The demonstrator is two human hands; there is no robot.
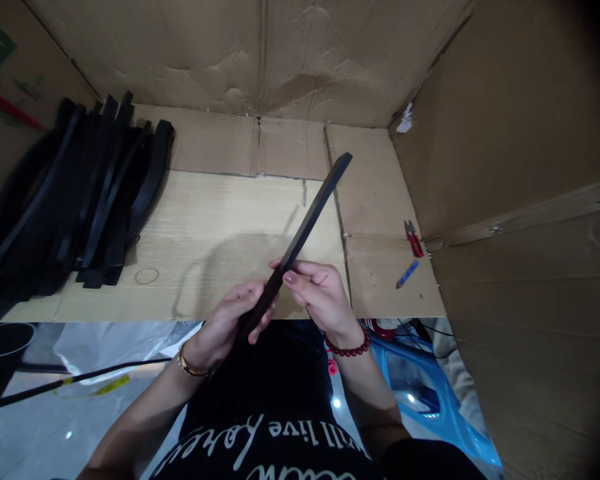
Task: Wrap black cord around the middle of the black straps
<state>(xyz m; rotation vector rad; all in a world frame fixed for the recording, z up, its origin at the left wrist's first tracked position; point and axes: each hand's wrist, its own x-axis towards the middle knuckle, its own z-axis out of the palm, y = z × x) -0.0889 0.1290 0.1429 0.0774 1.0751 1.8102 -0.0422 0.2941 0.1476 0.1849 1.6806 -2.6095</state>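
The flat black strip (305, 230) stands tilted above the cardboard work surface (205, 223), its lower part held in the closed fingers of the left hand (230, 320) and right hand (317, 293), with both forearms rising from the lower edge of the view. The black shirt (260, 373) bears white lettering, inverted from this view, partly legible as "will live"; a red bead bracelet (347, 347) circles the right wrist, a gold bracelet (193, 363) the left. A stack of curved black strips (107, 220) lies well left beside a rubber band (147, 275); red-handled thread snips (414, 239) lie right, near a small blue stick (407, 274).
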